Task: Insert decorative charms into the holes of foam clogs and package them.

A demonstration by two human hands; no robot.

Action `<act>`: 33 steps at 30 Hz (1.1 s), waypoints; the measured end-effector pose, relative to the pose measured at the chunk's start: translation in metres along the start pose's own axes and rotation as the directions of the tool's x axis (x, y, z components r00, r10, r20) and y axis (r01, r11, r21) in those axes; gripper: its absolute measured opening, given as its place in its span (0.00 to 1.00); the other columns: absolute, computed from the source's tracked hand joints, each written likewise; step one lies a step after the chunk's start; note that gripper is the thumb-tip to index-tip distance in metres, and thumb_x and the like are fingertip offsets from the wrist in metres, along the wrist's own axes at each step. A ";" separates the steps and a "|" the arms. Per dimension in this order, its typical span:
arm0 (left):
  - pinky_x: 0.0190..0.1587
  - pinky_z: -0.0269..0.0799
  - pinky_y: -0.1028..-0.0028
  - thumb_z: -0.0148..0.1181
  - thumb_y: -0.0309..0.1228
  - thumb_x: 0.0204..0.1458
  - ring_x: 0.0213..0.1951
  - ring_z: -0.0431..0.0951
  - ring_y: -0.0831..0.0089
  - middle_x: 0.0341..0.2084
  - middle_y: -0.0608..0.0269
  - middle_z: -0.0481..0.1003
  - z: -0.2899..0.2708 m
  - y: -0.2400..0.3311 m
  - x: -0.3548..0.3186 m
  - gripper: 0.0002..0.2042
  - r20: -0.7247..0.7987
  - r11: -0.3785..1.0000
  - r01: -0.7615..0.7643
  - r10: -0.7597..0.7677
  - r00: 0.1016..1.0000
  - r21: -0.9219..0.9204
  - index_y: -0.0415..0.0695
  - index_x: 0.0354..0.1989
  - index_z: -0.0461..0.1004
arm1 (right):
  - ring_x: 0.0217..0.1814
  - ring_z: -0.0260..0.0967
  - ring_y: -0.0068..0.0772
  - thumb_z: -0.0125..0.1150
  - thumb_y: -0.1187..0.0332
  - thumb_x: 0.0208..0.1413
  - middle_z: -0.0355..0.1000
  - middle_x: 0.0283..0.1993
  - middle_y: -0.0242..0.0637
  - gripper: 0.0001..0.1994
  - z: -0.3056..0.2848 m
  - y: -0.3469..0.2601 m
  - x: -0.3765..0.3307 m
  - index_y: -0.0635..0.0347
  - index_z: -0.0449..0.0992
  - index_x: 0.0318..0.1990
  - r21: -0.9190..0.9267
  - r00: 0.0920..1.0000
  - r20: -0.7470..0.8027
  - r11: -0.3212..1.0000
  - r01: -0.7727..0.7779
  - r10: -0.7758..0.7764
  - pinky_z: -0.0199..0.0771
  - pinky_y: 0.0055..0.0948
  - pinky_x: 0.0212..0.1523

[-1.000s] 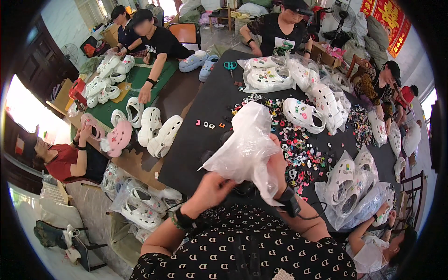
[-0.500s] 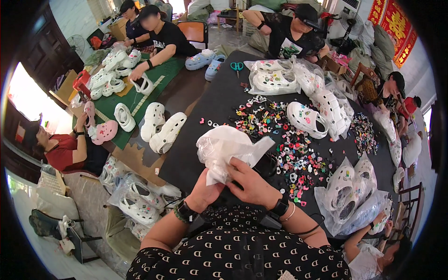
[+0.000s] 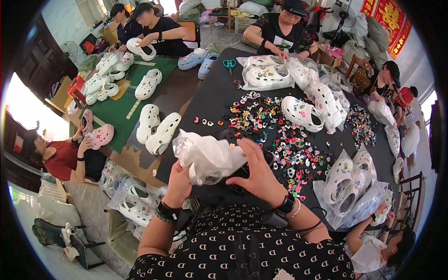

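Note:
My left hand (image 3: 178, 183) grips the lower left side of a clear plastic bag (image 3: 200, 151) with white contents, which look like white clogs. The bag is held above the near edge of the black table. My right hand (image 3: 261, 175) is beside the bag's right end, thumb and fingers spread wide; whether a fingertip touches the plastic I cannot tell. Behind the bag, a dark object (image 3: 229, 135) is partly hidden. Small colourful shoe charms (image 3: 291, 158) lie in a loose heap to the right of my hands.
Bagged white clogs (image 3: 350, 186) lie at the near right, more bagged clogs (image 3: 268, 77) at the far side. A loose white clog (image 3: 301, 114) sits by the charms. Teal scissors (image 3: 229, 65) lie farther back. Left stand white clogs (image 3: 161, 135) and a green mat (image 3: 130, 100). Co-workers sit around.
My right hand has come away from the bag and spread its fingers; the bag has tilted and shifted left in my left hand. Across the mat a co-worker has lifted a white clog.

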State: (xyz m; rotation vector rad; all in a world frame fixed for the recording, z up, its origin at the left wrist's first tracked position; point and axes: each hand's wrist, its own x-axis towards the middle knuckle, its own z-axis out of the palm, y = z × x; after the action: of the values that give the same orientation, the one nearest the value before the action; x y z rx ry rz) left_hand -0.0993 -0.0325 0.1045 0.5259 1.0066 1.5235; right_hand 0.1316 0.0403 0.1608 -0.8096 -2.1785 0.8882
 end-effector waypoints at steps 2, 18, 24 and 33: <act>0.44 0.78 0.68 0.51 0.21 0.57 0.44 0.79 0.68 0.44 0.56 0.76 0.008 0.002 -0.006 0.14 0.095 0.995 0.096 -0.096 0.991 0.012 0.34 0.51 0.70 | 0.66 0.54 0.37 0.80 0.62 0.35 0.52 0.67 0.44 0.56 0.000 0.002 -0.001 0.62 0.45 0.69 0.274 0.931 0.269 0.908 -0.318 0.245 0.65 0.35 0.59; 0.47 0.71 0.74 0.52 0.25 0.55 0.46 0.76 0.76 0.43 0.61 0.76 0.033 -0.038 -0.008 0.16 0.249 0.780 0.457 -0.588 0.770 0.429 0.40 0.52 0.72 | 0.49 0.67 0.51 0.63 0.80 0.39 0.67 0.46 0.41 0.22 0.005 0.027 -0.019 0.55 0.71 0.45 0.115 0.941 0.323 0.991 0.064 -0.098 0.70 0.40 0.47; 0.47 0.70 0.71 0.51 0.35 0.61 0.48 0.72 0.73 0.50 0.61 0.68 0.011 -0.012 0.012 0.18 0.105 0.927 0.216 -0.259 0.960 0.308 0.43 0.58 0.64 | 0.38 0.72 0.45 0.67 0.80 0.37 0.71 0.34 0.40 0.17 -0.020 0.068 -0.021 0.60 0.73 0.38 -0.076 0.952 -0.297 0.992 -0.105 0.078 0.72 0.32 0.42; 0.51 0.67 0.57 0.72 0.39 0.35 0.51 0.67 0.46 0.50 0.45 0.65 0.011 -0.082 0.023 0.36 0.243 0.043 -0.259 0.231 0.942 0.965 0.40 0.56 0.64 | 0.51 0.66 0.58 0.65 0.79 0.33 0.61 0.52 0.51 0.30 0.030 0.066 -0.041 0.54 0.68 0.51 -0.207 0.999 0.013 0.977 0.039 -0.037 0.70 0.45 0.48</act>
State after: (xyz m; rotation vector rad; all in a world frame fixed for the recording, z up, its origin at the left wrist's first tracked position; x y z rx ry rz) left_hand -0.0500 -0.0111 0.0380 1.8040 2.0087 0.7947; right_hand 0.1539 0.0385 0.0804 -0.8604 -2.3138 0.6531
